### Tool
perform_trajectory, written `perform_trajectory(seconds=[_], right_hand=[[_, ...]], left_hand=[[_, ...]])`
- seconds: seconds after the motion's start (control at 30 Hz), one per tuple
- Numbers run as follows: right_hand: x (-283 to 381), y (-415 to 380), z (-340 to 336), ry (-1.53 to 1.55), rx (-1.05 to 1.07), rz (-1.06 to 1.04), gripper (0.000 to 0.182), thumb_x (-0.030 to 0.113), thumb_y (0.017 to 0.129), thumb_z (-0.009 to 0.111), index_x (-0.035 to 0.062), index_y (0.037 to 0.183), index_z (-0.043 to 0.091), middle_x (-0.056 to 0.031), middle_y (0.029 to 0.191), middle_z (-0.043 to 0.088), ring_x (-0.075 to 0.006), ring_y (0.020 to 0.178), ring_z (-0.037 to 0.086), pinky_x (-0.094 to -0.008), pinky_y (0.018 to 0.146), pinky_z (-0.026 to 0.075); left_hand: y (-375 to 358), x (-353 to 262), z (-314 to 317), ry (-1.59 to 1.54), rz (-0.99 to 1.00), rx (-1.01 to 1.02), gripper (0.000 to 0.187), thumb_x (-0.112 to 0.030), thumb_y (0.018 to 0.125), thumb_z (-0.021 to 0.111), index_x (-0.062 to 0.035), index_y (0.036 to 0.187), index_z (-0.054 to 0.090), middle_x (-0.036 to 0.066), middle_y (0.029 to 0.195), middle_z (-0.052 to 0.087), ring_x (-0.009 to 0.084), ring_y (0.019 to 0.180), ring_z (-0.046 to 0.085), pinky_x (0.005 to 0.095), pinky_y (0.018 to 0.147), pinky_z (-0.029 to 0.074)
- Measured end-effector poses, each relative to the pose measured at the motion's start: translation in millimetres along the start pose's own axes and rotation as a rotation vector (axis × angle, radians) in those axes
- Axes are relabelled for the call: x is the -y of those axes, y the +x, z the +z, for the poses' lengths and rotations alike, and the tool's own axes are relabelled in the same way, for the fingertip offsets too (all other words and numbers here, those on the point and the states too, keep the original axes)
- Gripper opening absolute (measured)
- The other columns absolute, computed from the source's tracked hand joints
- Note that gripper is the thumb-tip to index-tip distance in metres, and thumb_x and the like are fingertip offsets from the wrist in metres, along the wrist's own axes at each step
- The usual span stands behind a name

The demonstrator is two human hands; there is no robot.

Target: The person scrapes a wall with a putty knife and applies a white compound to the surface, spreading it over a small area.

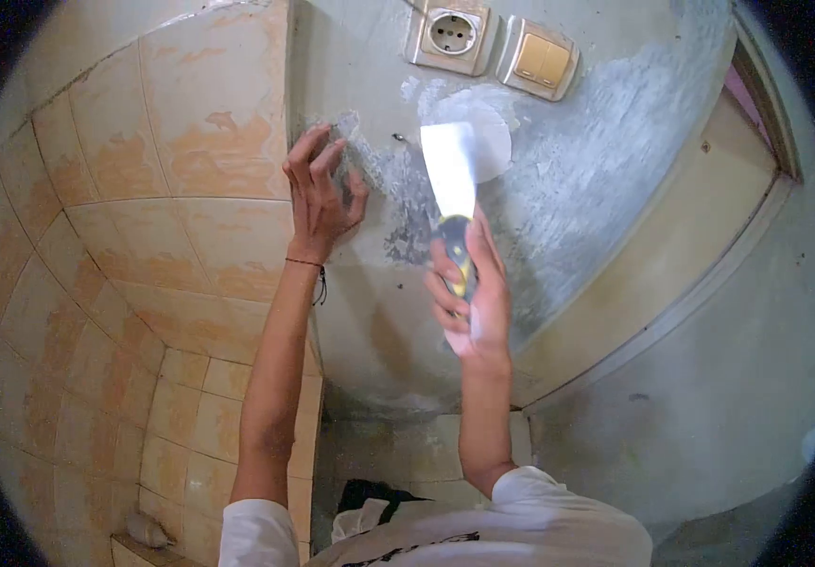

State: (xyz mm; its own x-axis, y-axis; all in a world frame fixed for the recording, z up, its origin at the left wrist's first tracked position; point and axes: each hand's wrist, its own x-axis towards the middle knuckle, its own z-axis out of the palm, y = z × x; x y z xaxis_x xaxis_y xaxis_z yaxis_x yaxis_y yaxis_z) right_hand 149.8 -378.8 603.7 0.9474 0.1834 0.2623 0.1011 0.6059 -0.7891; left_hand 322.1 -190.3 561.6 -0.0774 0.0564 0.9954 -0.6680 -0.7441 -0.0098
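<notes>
My right hand (476,293) is wrapped round the grey and yellow handle of a putty knife (449,165). Its wide metal blade points up, bright with glare, and overlaps a round white patch (493,142) on the grey wall (568,189). To the left, my left hand (318,189) has its fingers bent and apart, with the fingertips at the wall beside the tile edge. Nothing shows in that hand. Rough, dark scraped plaster (407,222) lies between the two hands.
Above the blade are a wall socket (453,33) and a double light switch (540,61). Orange-patterned tiles (218,132) cover the wall at left. A door (672,246) with its frame stands at right. A small rounded object (147,529) sits low at left.
</notes>
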Motion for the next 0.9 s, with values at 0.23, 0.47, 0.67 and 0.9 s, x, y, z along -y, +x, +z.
perform_trajectory(seconds=[0.23, 0.47, 0.67, 0.9], right_hand=[[-16, 22, -13, 0.06, -0.074, 0.013, 0.037, 0.044, 0.107, 0.048, 0.0203, 0.136, 0.047, 0.0023, 0.072, 0.041, -0.0035, 0.044, 0.032, -0.0171, 0.032, 0.019], [-18, -8, -33, 0.203, 0.012, 0.06, 0.033, 0.041, 0.108, 0.044, 0.0115, 0.121, 0.051, 0.0025, 0.073, 0.043, -0.0031, 0.045, 0.032, -0.0186, 0.032, 0.023], [-22, -35, -59, -0.064, -0.154, -0.135, 0.052, 0.039, 0.108, 0.043, -0.0036, 0.138, 0.05, 0.0008, 0.074, 0.05, -0.0058, 0.047, 0.04, -0.0219, 0.041, 0.034], [-12, -27, -29, -0.32, -0.243, -0.151, 0.03, 0.027, 0.104, 0.059, 0.0096, 0.127, 0.048, -0.0007, 0.073, 0.056, -0.0067, 0.05, 0.047, -0.0255, 0.043, 0.039]], left_hand=[[-4, -2, 1, 0.005, -0.004, 0.038, 0.052, -0.007, 0.081, 0.063, -0.0061, 0.131, 0.048, 0.019, 0.14, 0.046, 0.037, 0.13, 0.043, 0.0482, 0.11, 0.035], [-1, 0, 1, 0.017, 0.015, 0.013, 0.051, -0.008, 0.082, 0.062, -0.0062, 0.131, 0.047, 0.019, 0.14, 0.047, 0.0367, 0.132, 0.042, 0.0491, 0.111, 0.034], [0, -1, 0, 0.029, 0.001, 0.025, 0.049, -0.008, 0.083, 0.061, -0.0063, 0.131, 0.048, 0.019, 0.139, 0.048, 0.0362, 0.132, 0.042, 0.0492, 0.111, 0.033], [-1, -1, 1, 0.038, 0.004, 0.013, 0.048, -0.008, 0.084, 0.06, -0.0065, 0.13, 0.049, 0.018, 0.136, 0.049, 0.0357, 0.131, 0.043, 0.0489, 0.111, 0.034]])
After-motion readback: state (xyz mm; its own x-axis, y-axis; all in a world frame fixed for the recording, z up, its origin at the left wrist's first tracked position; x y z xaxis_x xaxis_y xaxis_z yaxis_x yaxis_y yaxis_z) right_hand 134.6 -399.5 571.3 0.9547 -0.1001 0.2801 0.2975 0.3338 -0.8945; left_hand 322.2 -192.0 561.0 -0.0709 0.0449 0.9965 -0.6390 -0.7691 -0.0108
